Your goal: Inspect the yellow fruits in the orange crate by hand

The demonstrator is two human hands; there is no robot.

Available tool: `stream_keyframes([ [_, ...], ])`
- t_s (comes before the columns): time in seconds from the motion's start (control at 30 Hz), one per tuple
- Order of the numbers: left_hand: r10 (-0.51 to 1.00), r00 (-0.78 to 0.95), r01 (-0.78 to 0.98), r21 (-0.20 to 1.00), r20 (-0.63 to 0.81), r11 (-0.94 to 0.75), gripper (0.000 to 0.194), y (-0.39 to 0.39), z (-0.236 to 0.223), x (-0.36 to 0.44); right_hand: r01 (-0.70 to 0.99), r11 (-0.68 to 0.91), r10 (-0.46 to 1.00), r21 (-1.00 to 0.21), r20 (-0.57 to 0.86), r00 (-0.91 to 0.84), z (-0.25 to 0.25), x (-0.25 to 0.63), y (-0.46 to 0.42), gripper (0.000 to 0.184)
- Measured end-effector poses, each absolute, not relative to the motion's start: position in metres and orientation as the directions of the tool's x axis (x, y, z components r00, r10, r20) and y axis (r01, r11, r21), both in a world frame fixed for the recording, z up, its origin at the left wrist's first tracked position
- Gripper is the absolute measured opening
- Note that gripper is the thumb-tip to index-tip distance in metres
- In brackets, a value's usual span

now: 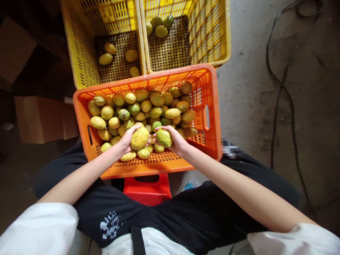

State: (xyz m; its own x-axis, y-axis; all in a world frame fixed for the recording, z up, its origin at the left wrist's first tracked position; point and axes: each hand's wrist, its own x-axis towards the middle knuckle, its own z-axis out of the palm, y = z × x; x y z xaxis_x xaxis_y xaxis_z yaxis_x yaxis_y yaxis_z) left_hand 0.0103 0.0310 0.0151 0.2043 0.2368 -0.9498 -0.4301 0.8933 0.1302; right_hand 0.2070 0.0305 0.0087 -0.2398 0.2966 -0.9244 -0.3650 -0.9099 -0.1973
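Note:
An orange crate [148, 171] full of yellow and green lemons [157, 100] stands in front of me. Above its near side, my left hand [128, 141] is closed round a large, bumpy yellow lemon [140, 138]. Close beside it, my right hand [177, 141] grips a greener lemon [164, 138]. A small green lemon [156, 126] shows just behind the right fingertips; whether those fingers touch it, I cannot tell. The two held lemons are apart, with some fingertips between them.
Behind the orange crate stand two yellow crates, a left one [77, 46] and a right one [224, 35], each with several lemons at the bottom. A red stool [147, 193] is between my legs, near a plastic bottle [192, 184]. Cardboard [45, 120] lies left; a black cable [289, 95] crosses the floor right.

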Motion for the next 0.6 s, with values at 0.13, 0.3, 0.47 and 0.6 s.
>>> stream_keyframes([
  [0.13,0.266,0.140,-0.478,0.170,-0.954,0.862,0.029,0.0295,0.0134,0.0090,-0.349,-0.904,0.335,-0.248,-0.916,-0.219,0.0055,0.2078,0.0287,0.014],
  [0.3,0.280,0.133,-0.484,0.184,-0.951,0.856,0.031,0.0292,0.0149,0.0099,-0.325,-0.891,0.384,-0.319,-0.909,-0.162,0.0030,0.2071,0.0282,0.022],
  [0.47,0.254,0.144,-0.444,0.167,-0.956,0.880,0.042,0.0306,0.0140,0.0107,-0.321,-0.897,0.367,-0.306,-0.918,-0.150,0.0078,0.2025,0.0268,0.021],
  [0.6,0.291,0.178,-0.406,0.199,-0.940,0.892,0.035,0.0274,0.0125,0.0095,-0.333,-0.902,0.340,-0.275,-0.928,-0.153,0.0110,0.2005,0.0256,0.014],
])
